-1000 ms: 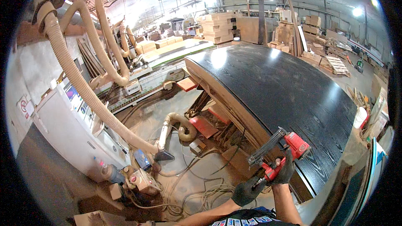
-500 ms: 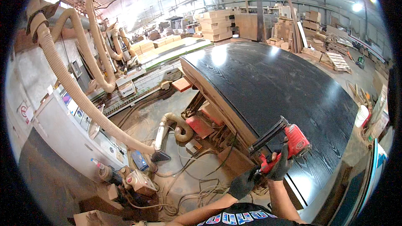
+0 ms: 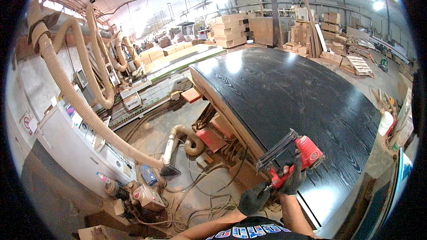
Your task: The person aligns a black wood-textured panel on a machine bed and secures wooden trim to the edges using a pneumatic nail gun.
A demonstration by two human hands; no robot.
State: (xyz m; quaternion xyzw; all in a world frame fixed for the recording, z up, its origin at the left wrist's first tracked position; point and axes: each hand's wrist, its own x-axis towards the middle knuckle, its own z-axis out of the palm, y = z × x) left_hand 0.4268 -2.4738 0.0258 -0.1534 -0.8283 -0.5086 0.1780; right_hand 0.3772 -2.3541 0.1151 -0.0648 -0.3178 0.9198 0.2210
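Observation:
A red pneumatic nail gun (image 3: 307, 152) with a long dark magazine is held over the near end of a black wood-grain panel (image 3: 284, 93). My right hand (image 3: 294, 178), in a dark glove, is wrapped around its red handle. My left hand (image 3: 254, 200), also gloved, is closed at the handle's lower end, where an air hose would join; its fingertips and any fitting between them are partly hidden. The gun is tilted, its magazine pointing up and away from me.
A ribbed dust hose (image 3: 102, 126) hangs at the left beside a grey cabinet (image 3: 75, 142). Cables and hoses (image 3: 213, 204) lie tangled on the floor. A red box (image 3: 211, 140) sits under the panel stack. A white bucket (image 3: 385, 123) and leaning boards stand at the right.
The nail gun and both hands have shifted slightly left. The gun has turned a little, and my left hand stays at the handle's end.

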